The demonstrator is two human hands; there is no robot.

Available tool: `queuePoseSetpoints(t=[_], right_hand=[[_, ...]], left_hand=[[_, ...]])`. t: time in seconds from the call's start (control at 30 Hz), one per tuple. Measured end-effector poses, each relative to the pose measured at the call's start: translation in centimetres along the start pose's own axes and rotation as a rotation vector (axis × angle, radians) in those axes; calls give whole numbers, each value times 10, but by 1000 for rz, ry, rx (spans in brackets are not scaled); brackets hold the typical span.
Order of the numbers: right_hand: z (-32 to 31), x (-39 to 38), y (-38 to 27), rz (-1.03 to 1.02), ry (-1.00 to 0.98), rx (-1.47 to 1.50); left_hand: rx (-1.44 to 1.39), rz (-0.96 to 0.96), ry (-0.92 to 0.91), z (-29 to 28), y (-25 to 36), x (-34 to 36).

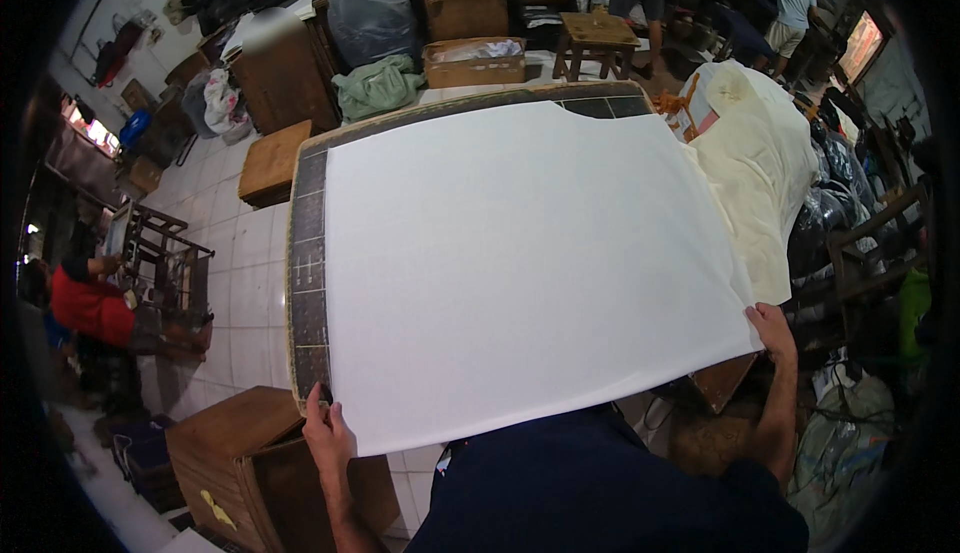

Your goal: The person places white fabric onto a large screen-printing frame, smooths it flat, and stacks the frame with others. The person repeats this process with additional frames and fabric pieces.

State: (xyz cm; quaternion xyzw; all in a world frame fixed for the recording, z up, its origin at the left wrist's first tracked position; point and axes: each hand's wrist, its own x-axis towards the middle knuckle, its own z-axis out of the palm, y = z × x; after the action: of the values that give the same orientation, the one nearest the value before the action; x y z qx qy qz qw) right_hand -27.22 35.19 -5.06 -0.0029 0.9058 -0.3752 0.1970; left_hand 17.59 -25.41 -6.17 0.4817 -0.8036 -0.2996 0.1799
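Note:
A large white cloth [520, 273] lies spread flat over a dark board [309, 283] with grid lines and a pale rim. The cloth's near edge hangs past the board in front of my body. At the near right corner my right hand [773, 333] is closed on the cloth, pinching its edge. My left hand [328, 433] is at the near left corner, touching the board's rim beside the cloth. Its finger and thumb point up and stand apart; the other fingers are partly hidden.
A cream cloth heap [755, 173] adjoins the board's right side. Wooden boxes [235, 453] stand near left, with a wooden stool [597, 43] and a cardboard box [474, 61] beyond the far edge. One person in a red shirt [95, 303] is at left; others are at the back right.

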Motion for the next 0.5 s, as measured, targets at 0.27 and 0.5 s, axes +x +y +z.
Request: queuePoseSetpoints(t=[0.27, 0.5], right_hand=[[7, 8, 8, -31, -19, 16], [13, 19, 24, 30, -97, 175]], left_hand=[[42, -39, 10, 0, 1, -3], [-28, -15, 146, 6, 1, -8]])
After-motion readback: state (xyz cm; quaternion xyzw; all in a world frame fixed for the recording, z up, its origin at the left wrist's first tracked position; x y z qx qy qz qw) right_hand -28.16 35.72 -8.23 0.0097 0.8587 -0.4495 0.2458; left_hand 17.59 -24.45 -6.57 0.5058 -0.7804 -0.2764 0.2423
